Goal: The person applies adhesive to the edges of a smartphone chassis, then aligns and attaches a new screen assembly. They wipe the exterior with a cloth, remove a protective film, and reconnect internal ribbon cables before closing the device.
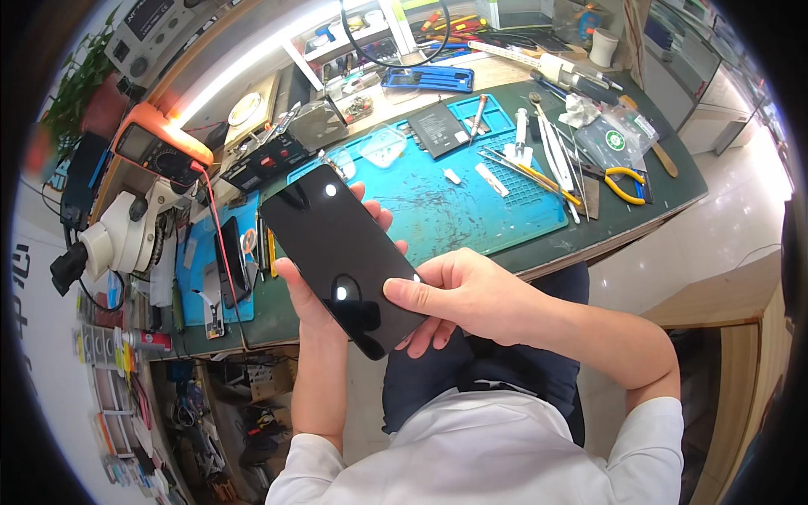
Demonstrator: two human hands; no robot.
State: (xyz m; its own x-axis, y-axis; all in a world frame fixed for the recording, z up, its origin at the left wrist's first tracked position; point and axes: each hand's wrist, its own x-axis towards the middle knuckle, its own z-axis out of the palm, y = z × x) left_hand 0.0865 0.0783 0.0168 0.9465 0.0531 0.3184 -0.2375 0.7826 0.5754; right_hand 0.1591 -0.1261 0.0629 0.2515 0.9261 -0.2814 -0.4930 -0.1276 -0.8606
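A large black smartphone [332,252] with a dark, glossy front is held tilted above the bench. My left hand [307,295] grips it from behind and the left, thumb along its left edge, fingertips showing past the right edge. My right hand [438,295] holds its lower right part, thumb resting on the front and fingers curled beneath. Beyond the phone lies a blue work mat [454,219], bearing a black battery [438,126], a screwdriver [479,112] and syringes [520,130].
An orange multimeter [143,139] and white microscope [118,236] stand at left, beside a smaller blue mat [194,269] with phone parts. Several tweezers, yellow-handled pliers [623,183] and bags [614,143] crowd the right. The green bench edge [640,220] curves across; shelves [295,50] stand behind.
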